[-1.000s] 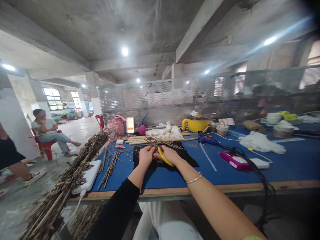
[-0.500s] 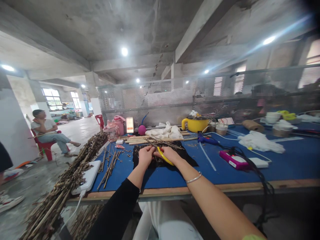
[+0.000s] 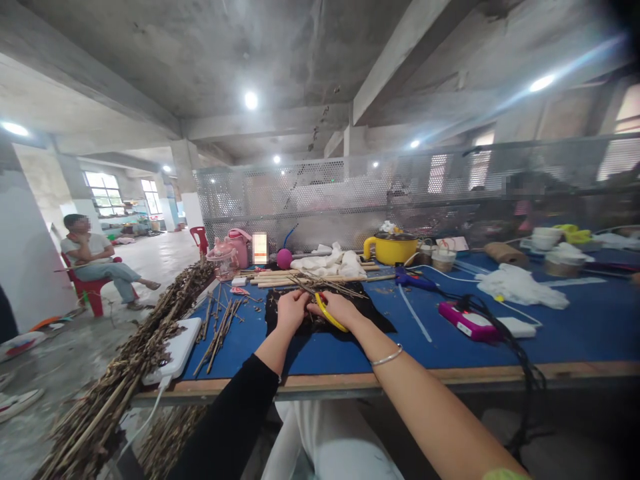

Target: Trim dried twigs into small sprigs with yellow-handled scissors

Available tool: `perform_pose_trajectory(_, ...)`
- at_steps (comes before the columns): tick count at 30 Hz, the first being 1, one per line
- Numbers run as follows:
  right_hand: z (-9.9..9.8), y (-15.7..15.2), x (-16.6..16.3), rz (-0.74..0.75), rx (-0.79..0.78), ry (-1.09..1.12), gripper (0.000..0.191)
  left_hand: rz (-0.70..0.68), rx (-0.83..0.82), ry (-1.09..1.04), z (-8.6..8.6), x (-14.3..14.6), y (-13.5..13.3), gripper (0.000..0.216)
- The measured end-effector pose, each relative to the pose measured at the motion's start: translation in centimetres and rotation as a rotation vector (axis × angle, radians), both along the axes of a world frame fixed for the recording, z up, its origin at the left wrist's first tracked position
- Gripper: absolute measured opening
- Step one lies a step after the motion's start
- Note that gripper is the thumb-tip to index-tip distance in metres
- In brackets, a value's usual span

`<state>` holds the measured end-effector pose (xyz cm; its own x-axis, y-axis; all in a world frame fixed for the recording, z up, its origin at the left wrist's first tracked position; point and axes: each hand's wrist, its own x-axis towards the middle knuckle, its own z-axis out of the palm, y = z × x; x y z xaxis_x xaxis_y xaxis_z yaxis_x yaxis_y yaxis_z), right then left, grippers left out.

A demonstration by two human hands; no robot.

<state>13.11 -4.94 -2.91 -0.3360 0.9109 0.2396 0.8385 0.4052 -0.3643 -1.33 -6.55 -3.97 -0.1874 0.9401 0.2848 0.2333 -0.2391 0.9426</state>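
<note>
My right hand (image 3: 341,309) grips yellow-handled scissors (image 3: 327,312) over a black cloth (image 3: 373,322) on the blue table (image 3: 575,320). My left hand (image 3: 293,309) is closed beside it, pinching thin dry twigs (image 3: 327,285) that stick out past both hands toward the back. The two hands touch over a small heap of dark twig scraps on the cloth. A silver bangle sits on my right wrist.
A long bundle of dry branches (image 3: 140,353) leans off the table's left edge over a white power strip (image 3: 177,347). Cut sticks (image 3: 220,330), a pink device with black cable (image 3: 467,320), blue glue gun (image 3: 413,279), yellow pot (image 3: 393,248), white cloths. A person (image 3: 93,257) sits at left.
My hands stay in place on the twigs and scissors. A passer-by at the far left has walked out of view.
</note>
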Motion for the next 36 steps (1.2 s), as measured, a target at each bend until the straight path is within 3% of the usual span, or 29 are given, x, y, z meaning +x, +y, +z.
perform_pose_trajectory(9,-0.2,0.0,-0.2,-0.089,0.053,0.062,0.056,-0.056,-0.036,-0.088,-0.5,0.4,-0.1,0.028)
perform_pose_trajectory(18,-0.8,-0.1,-0.1,-0.105,0.051,0.094,0.055,0.009,0.017,0.05,-0.2,0.7,-1.2,0.024)
perform_pose_trajectory(36,-0.9,-0.1,-0.5,-0.116,0.077,0.015,0.062,0.073,0.046,0.1,0.1,-0.1,-1.2,0.021)
